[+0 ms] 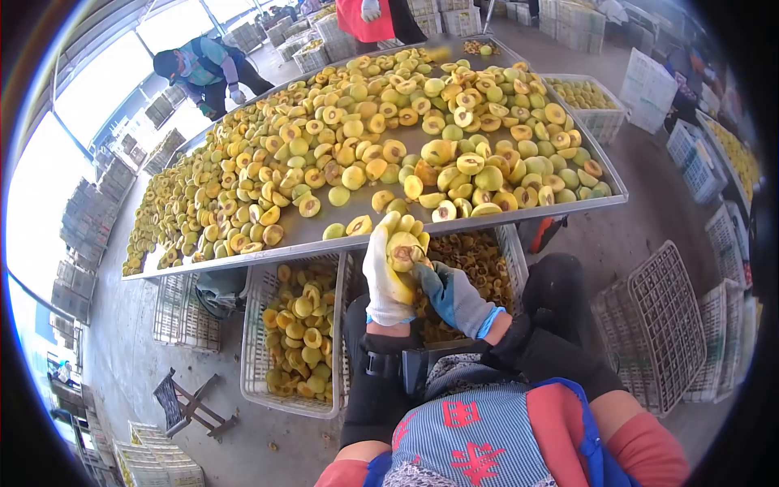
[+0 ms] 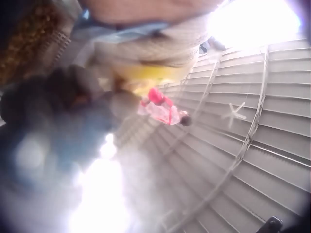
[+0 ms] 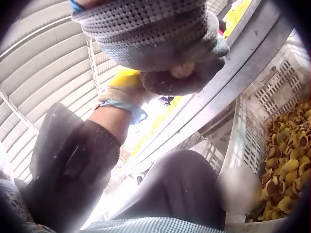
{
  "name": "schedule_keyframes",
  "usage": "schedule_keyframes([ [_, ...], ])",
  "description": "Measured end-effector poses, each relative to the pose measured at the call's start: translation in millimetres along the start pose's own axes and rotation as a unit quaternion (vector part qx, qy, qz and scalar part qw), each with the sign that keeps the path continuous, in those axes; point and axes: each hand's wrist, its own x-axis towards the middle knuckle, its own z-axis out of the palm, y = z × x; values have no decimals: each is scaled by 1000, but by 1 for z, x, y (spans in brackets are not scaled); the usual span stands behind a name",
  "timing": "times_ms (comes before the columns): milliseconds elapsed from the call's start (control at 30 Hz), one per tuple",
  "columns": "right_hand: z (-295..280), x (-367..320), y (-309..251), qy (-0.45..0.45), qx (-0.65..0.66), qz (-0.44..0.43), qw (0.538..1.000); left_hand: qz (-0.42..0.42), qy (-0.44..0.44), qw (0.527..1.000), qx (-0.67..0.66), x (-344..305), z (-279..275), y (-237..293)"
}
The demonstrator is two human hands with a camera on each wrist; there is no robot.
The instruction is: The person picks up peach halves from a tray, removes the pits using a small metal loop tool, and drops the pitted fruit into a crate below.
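Observation:
In the head view, the left hand (image 1: 385, 272), in a white and yellow glove, holds a cut yellow fruit (image 1: 403, 253) with its brown middle facing up. Against the fruit's right side are the fingers of the right hand (image 1: 456, 297), in a grey-blue glove. The right wrist view shows the right hand (image 3: 155, 41) with curled fingers round a pale round-ended object (image 3: 182, 71), mostly hidden; the left hand (image 3: 125, 90) is behind it. A blurred left glove (image 2: 146, 54) fills the top of the left wrist view. Both hands are at the near edge of a metal table (image 1: 487, 217) heaped with fruit halves.
Below the table stand a white crate (image 1: 251, 357) of fruit halves and another crate (image 1: 513, 258) of brown-yellow scraps. An empty crate (image 1: 661, 325) leans at the right. A small stool (image 1: 191, 406) stands lower left. Two people are beyond the table.

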Motion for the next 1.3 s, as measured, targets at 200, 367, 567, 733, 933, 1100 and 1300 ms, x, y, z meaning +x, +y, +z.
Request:
schedule_keyframes([
  [200,1,4,13,2,42,21,999,28,-40,998,27,-3,-1,-10],
  [367,-6,-1,9,-85,79,7,993,86,-27,985,145,-5,-6,-15],
  [567,-40,17,18,-391,427,321,750,93,-90,980,149,2,-18,-18],
  [733,-21,7,30,-157,24,126,979,-66,-62,980,175,-10,5,12],
  [933,-23,13,70,-156,72,95,981,-49,34,963,261,3,12,-14],
  [1100,-34,5,-26,-161,75,258,950,-35,38,956,288,9,1,-27],
  [1300,-50,11,-61,-280,227,441,822,-68,-67,942,321,16,-6,-14],
])
